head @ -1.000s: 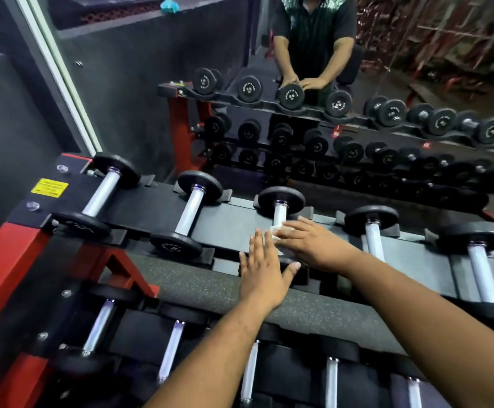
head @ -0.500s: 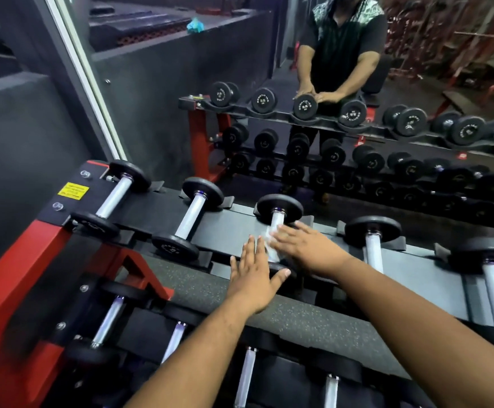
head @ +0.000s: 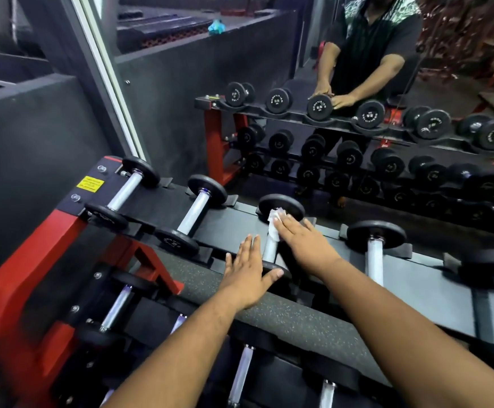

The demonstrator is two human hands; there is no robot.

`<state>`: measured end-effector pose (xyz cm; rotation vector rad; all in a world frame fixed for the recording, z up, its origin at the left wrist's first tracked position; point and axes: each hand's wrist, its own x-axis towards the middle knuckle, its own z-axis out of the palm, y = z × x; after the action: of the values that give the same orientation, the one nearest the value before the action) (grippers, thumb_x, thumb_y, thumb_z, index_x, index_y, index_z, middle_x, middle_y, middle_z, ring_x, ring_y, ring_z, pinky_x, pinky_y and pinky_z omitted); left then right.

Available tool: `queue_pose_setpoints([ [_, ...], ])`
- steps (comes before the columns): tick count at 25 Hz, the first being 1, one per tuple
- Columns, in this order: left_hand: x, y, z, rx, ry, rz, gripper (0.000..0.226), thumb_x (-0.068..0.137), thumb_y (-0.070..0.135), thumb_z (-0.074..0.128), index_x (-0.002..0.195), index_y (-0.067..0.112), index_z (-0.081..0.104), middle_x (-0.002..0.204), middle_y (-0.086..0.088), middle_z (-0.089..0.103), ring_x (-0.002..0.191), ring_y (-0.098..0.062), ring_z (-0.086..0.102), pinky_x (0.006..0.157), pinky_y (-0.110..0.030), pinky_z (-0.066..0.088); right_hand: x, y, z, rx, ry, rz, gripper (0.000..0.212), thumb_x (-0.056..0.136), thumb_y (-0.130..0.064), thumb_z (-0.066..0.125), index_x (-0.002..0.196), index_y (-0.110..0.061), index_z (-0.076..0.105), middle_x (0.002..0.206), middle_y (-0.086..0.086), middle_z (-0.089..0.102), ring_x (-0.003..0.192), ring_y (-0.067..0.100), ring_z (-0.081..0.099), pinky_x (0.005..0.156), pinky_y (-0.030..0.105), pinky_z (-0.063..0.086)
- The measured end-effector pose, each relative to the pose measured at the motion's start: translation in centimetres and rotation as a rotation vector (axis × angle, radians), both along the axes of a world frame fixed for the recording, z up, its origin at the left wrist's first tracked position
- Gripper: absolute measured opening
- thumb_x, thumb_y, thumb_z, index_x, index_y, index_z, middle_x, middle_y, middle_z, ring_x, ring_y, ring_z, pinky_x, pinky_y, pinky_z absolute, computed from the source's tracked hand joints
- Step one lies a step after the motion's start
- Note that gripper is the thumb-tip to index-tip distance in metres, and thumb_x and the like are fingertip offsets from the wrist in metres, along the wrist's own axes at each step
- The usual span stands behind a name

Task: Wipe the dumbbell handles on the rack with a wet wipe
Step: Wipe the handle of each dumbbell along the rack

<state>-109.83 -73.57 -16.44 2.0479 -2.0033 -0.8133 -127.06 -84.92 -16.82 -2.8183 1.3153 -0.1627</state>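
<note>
A dumbbell with a silver handle and black end plates lies third from the left on the top shelf of the red and black rack. My right hand presses a white wet wipe onto the far end of that handle, close to the far plate; its fingers lie over the wipe. My left hand rests flat, fingers straight, on the dumbbell's near plate, thumb over the rim.
Other dumbbells lie left and right on the same shelf, with more on the lower shelf. A mirror behind the rack reflects a person and the dumbbells. A grey wall stands left.
My right hand has slid the wipe along the handle toward the far plate. My left hand stays on the near plate. The camera has tilted, shifting the rack lower in view.
</note>
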Motion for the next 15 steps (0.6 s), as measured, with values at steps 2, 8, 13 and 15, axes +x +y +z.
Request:
queue_pose_setpoints([
  [2, 0.1, 0.0, 0.0, 0.003, 0.003, -0.004, 0.096, 0.097, 0.070, 0.032, 0.154, 0.023, -0.030, 0.161, 0.002, -0.035, 0.150, -0.014, -0.028, 0.123, -0.048, -0.014, 0.0, 1.3, -0.4, 0.113, -0.054, 0.056, 0.069, 0.101, -0.007, 0.042, 0.160, -0.021, 0.009, 0.167, 0.001, -0.003, 0.154, 0.018, 0.006, 0.123, 0.044, 0.018],
  [8, -0.4, 0.2, 0.3, -0.014, 0.005, 0.001, 0.095, 0.098, 0.068, 0.034, 0.154, 0.022, -0.029, 0.161, 0.001, -0.035, 0.150, -0.015, -0.028, 0.124, -0.048, -0.014, -0.2, 1.8, -0.2, 0.212, -0.121, 0.060, 0.065, 0.106, -0.017, 0.038, 0.160, -0.032, 0.006, 0.167, -0.008, -0.005, 0.148, 0.005, 0.009, 0.120, 0.034, 0.020],
  [13, 0.0, 0.2, 0.2, -0.012, 0.003, 0.001, 0.095, 0.098, 0.067, 0.034, 0.154, 0.022, -0.028, 0.162, 0.001, -0.034, 0.150, -0.015, -0.027, 0.124, -0.049, -0.014, 2.5, 4.5, -1.1, 0.601, -0.732, -0.302, 0.047, 0.100, -0.006, 0.043, 0.140, -0.029, 0.053, 0.134, 0.005, 0.062, 0.118, 0.020, 0.060, 0.100, 0.031, 0.044],
  [15, 0.0, 0.2, 0.2, -0.022, 0.006, 0.002, 0.095, 0.098, 0.067, 0.034, 0.154, 0.023, -0.028, 0.162, 0.001, -0.034, 0.151, -0.016, -0.026, 0.124, -0.050, -0.013, 2.1, 5.9, -1.6, 0.820, -0.830, -0.340, 0.030, 0.101, -0.013, 0.047, 0.115, -0.033, 0.065, 0.121, -0.004, 0.068, 0.108, 0.013, 0.061, 0.101, 0.031, 0.044],
])
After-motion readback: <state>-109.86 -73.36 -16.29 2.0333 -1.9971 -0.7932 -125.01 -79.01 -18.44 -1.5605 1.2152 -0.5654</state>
